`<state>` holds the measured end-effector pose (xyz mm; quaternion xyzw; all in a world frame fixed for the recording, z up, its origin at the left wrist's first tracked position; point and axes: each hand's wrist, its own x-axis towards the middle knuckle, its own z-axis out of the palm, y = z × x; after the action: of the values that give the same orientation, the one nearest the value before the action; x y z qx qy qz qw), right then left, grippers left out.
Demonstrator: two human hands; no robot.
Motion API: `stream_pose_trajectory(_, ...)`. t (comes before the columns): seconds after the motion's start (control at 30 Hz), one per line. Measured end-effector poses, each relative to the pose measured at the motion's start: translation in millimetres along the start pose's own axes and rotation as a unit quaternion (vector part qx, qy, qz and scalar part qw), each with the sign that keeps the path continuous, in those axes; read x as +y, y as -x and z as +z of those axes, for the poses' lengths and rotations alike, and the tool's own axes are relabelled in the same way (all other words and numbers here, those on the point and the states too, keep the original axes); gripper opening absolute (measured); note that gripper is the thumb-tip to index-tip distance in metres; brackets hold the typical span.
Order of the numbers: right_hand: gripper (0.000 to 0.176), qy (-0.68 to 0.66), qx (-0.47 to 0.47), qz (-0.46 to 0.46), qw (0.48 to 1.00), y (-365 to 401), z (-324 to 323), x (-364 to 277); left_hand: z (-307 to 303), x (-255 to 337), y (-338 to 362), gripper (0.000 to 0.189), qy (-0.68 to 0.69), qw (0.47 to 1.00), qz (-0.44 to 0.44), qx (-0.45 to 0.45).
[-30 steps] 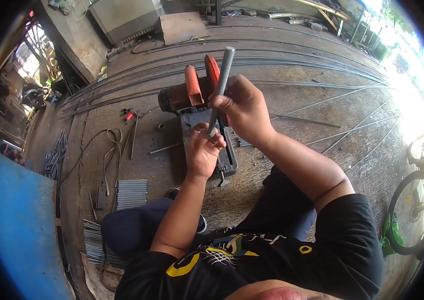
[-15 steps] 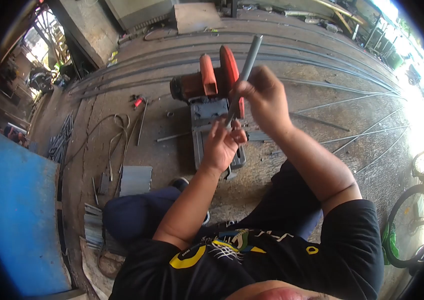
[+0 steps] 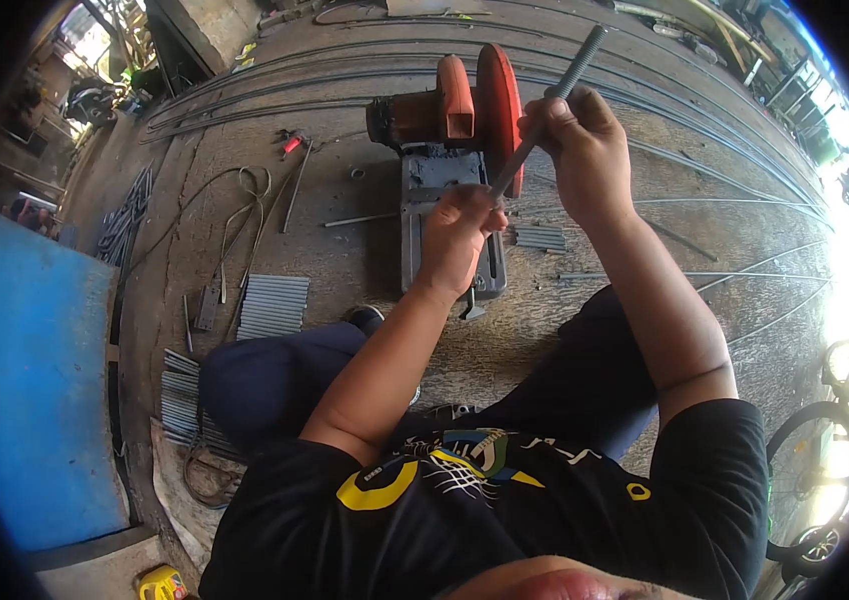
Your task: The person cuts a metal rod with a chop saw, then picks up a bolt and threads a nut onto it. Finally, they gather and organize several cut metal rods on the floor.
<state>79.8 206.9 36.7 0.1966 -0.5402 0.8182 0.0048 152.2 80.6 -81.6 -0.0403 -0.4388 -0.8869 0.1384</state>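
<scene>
A grey threaded rod (image 3: 579, 64) slants up to the right in front of me, held in both hands. My right hand (image 3: 590, 155) is closed round its upper part, and the threaded end sticks out above the fingers. Lower down, the fingers of my left hand (image 3: 457, 240) are closed on the rod near its bottom end. Just behind the hands stands a cut-off saw (image 3: 457, 100) with a red guard (image 3: 500, 90) and a grey metal base (image 3: 425, 225). My left hand is in front of that base and hides part of it.
A neat row of cut rods (image 3: 275, 305) lies by my left knee, with more rods (image 3: 180, 395) nearer me. A few short pieces (image 3: 541, 237) lie right of the saw. Long bars cross the floor behind. A blue panel (image 3: 35, 380) is at left, a bicycle wheel (image 3: 815, 460) at right.
The view has shifted, so the saw and floor items appear higher and the saw farther right. Both hands still grip the rod, which now tilts more to the right.
</scene>
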Motion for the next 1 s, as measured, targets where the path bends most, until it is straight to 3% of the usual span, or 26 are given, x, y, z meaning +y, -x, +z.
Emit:
stream_pose_trajectory(0.07,0.012,-0.002,-0.003,0.006,1.000,-1,1,0,-9,2,-3,0.027,0.118,0.990,-0.079,0.004)
stream_pose_trajectory(0.17,0.012,-0.002,0.005,0.014,1.000,-1,1,1,4,17,2,0.028,0.171,0.978,-0.118,-0.025)
stream_pose_trajectory(0.3,0.012,0.013,0.009,0.011,1.000,0,0,0,14,8,4,0.041,0.042,0.999,-0.019,0.018)
stream_pose_trajectory(0.4,0.014,0.007,0.003,0.025,1.000,2,2,-2,4,9,3,0.043,0.034,0.995,-0.085,-0.038)
stream_pose_trajectory(0.47,0.015,0.006,0.000,0.030,1.000,3,1,-2,5,13,6,0.040,0.132,0.977,-0.161,-0.041)
stream_pose_trajectory(0.6,0.014,0.014,-0.003,0.010,1.000,2,-1,-1,18,12,9,0.043,0.092,0.992,-0.086,0.005)
stream_pose_trajectory(0.67,0.014,0.015,-0.003,0.015,1.000,2,-1,0,12,8,5,0.046,-0.024,0.997,-0.063,-0.041)
stream_pose_trajectory(0.7,0.014,0.015,-0.002,0.016,1.000,2,-1,0,6,5,4,0.046,-0.024,0.997,-0.062,-0.037)
stream_pose_trajectory(0.77,0.014,0.014,-0.003,0.018,1.000,2,0,1,2,8,4,0.044,0.146,0.974,-0.154,-0.077)
stream_pose_trajectory(0.9,0.014,0.029,-0.009,0.001,1.000,2,0,1,22,14,12,0.045,0.160,0.976,-0.145,-0.030)
stream_pose_trajectory(0.97,0.013,0.038,-0.006,0.001,0.999,4,-1,1,13,0,9,0.050,0.046,0.996,-0.062,-0.036)
stream_pose_trajectory(1.0,0.013,0.038,-0.007,0.007,0.999,4,-2,2,6,-4,9,0.050,0.046,0.996,-0.062,-0.035)
